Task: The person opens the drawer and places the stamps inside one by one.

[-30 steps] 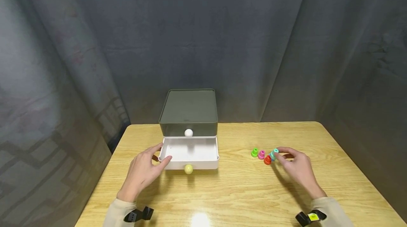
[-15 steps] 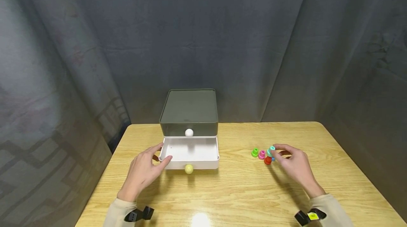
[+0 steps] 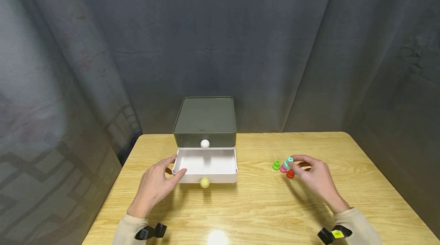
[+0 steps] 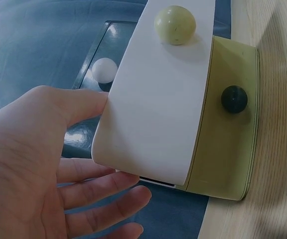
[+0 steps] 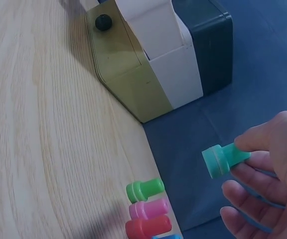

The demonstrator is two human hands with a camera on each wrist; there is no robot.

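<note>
My left hand [image 3: 154,184] holds the left front corner of a white drawer [image 3: 220,178], which stands pulled out of a small cabinet [image 3: 207,115]. In the left wrist view, the thumb lies on the drawer's upper edge and fingertips touch its side. My right hand [image 3: 317,178] pinches a teal toy stamp [image 5: 215,162] by its narrow handle between thumb and fingers, raised above the table. Beneath and beside it stand a green stamp [image 5: 144,189], a pink stamp [image 5: 148,208] and a red stamp [image 5: 148,226]. A blue stamp [image 5: 167,237] is only partly visible.
Above the pulled-out drawer is a dark green drawer with a white knob [image 3: 204,144]; a yellow-green bottom drawer [image 4: 228,139] has a dark knob. The wooden table [image 3: 261,207] extends around the cabinet. Grey curtains [image 3: 220,46] hang behind and at both sides.
My right hand has lifted the teal stamp from beside the red one and shifted it left, over the pink stamp. My left hand stays on the drawer corner.
</note>
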